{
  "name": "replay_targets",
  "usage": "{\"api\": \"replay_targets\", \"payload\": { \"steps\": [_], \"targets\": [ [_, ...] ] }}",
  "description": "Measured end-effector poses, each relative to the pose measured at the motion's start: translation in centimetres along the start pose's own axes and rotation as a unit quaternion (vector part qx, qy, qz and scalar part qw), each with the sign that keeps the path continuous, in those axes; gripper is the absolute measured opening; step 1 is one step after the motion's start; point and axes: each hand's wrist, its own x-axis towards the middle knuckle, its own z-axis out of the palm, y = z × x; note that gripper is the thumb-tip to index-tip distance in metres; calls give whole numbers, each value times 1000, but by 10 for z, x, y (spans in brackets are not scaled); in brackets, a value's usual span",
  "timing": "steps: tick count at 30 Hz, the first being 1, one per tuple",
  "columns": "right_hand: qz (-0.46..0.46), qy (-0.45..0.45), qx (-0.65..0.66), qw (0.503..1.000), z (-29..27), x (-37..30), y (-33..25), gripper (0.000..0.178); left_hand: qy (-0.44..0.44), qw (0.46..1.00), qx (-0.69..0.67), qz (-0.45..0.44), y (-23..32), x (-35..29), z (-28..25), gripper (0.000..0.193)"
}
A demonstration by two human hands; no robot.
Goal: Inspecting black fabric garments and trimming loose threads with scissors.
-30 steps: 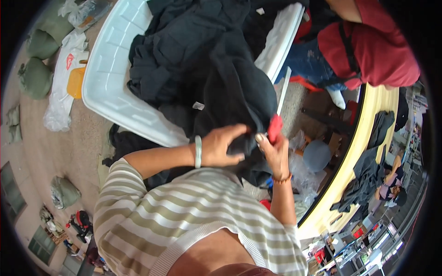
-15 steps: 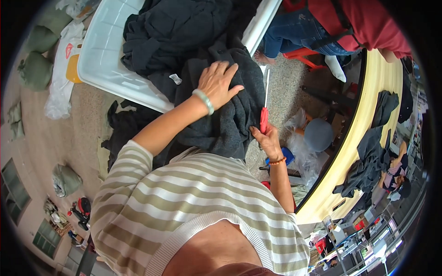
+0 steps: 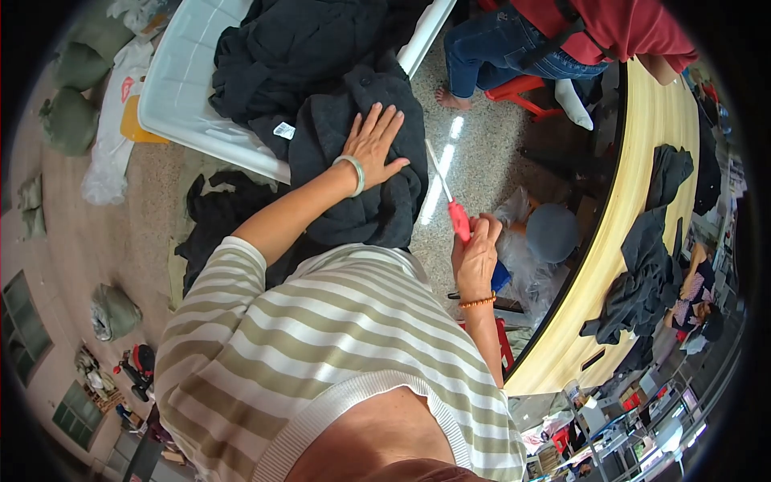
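My left hand (image 3: 374,150), with a pale bangle at the wrist, lies flat on a dark grey garment (image 3: 321,210) over my lap. Its fingers are spread and pressed on the cloth. My right hand (image 3: 475,261), to the right of the cloth, is closed round the red handle of a screwdriver (image 3: 458,218). The tool's long thin metal shaft points up and to the left, its tip beside the garment's right edge. A small white label (image 3: 283,130) shows on the dark cloth left of my left hand.
A white plastic tub (image 3: 189,104) heaped with dark clothes (image 3: 309,56) stands ahead. More dark cloth (image 3: 229,205) lies left. A pale wooden table (image 3: 638,193) curves along the right, with dark pieces (image 3: 642,281) on it. A person in jeans (image 3: 514,40) sits at upper right.
My right hand has left the garment's edge and turned, tilting the screwdriver to the left. My left hand stays flat on the cloth, which has shifted slightly left.
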Motion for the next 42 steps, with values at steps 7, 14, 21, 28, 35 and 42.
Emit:
{"api": "replay_targets", "payload": {
  "steps": [7,14,21,28,35,42],
  "targets": [
    [-8,-120,5,993,-9,7,3,29,25,999,7,20,-3,-7,3,79],
    [-44,-209,-38,976,-22,26,-5,17,-40,998,56,12,11,-30,2,84],
    [-91,-270,-68,956,-30,74,-49,20,46,991,-127,-9,-19,-10,-4,69],
    [-75,-276,-107,952,-22,134,-91,23,82,937,-315,-128,-106,64,39,38],
    [-42,-317,-141,937,-11,165,-109,25,-78,731,-601,-314,-167,135,137,55],
    [13,-316,-126,940,-2,192,-121,26,-36,561,-671,-484,-202,186,133,77]
  ]
}}
